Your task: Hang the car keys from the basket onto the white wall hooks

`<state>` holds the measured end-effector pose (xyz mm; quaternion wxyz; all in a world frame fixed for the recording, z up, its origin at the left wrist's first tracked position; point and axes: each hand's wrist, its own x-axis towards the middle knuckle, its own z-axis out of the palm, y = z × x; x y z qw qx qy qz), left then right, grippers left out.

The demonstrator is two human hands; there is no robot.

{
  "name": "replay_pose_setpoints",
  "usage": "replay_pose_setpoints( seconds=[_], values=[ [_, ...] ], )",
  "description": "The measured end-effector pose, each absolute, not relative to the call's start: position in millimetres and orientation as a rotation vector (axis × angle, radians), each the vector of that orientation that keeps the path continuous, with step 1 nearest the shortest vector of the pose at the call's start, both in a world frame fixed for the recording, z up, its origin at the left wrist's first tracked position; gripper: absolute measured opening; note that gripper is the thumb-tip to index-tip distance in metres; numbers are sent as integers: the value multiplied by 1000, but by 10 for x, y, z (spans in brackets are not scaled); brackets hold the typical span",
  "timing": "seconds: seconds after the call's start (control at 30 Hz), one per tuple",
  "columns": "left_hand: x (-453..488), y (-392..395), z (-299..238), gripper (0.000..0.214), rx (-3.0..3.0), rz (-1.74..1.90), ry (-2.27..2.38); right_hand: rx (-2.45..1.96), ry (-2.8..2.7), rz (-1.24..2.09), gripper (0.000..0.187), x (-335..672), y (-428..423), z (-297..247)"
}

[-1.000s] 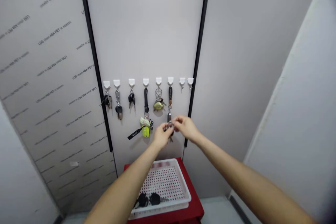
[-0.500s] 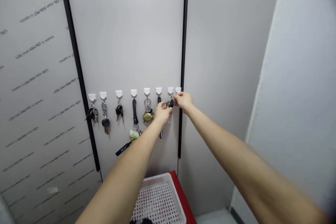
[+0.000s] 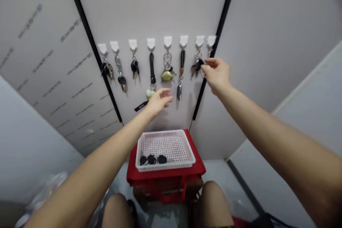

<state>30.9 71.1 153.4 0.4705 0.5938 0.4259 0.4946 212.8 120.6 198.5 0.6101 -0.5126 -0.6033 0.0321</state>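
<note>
My right hand is beside a bunch of keys with black heads, hanging by a ring from the second hook from the right. Its curled fingertips are close to the keys, slightly apart, with no grip visible. Lower down, my left hand is held out with loose, spread fingers and nothing in them. It partly covers a pale green charm on a black strap. Near it hang a yellow-green fob with keys and a dark strap with a silver pendant.
More keys hang from white hooks to the left. Below, a white perforated basket holds several black-headed keys on a red-covered stand. Long black handles flank the hook panel. My knees are beneath.
My view has tilted down, bringing the whole basket in. My left hand has left the keys and dropped lower. The bunch now hangs from its hook, my right hand still close by.
</note>
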Motion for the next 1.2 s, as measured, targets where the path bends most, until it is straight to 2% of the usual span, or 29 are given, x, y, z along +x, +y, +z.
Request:
replay_pose_setpoints(
  seconds=[0.07,0.13,0.23,0.37,0.47,0.57,0.7,0.93,1.2],
  values=[
    [20,573,1141,25,1377,1100,1178,-1267,-1562,229,21,1968,847,1524],
    [-212,448,784,21,1301,1031,1342,-1341,-1948,610,18,1743,486,1015],
    [-392,330,464,18,1283,942,1389,-1352,-2319,818,19,1374,174,399],
    [-420,258,366,14,1340,876,1343,-1451,-2546,610,23,1040,173,94],
    [-435,237,320,14,1324,869,1337,-1552,-2662,526,19,967,215,69],
    [-467,239,248,14,1316,873,1340,-1500,-2643,525,17,1009,222,92],
    [-408,246,252,15,1270,907,1306,-1291,-2420,775,13,1150,279,267],
    [144,322,651,18,1068,1010,1028,-1241,-1764,1148,9,1497,499,919],
    [971,650,1551,29,1155,1180,881,-1170,-1344,903,7,2107,746,1960]
  ],
)
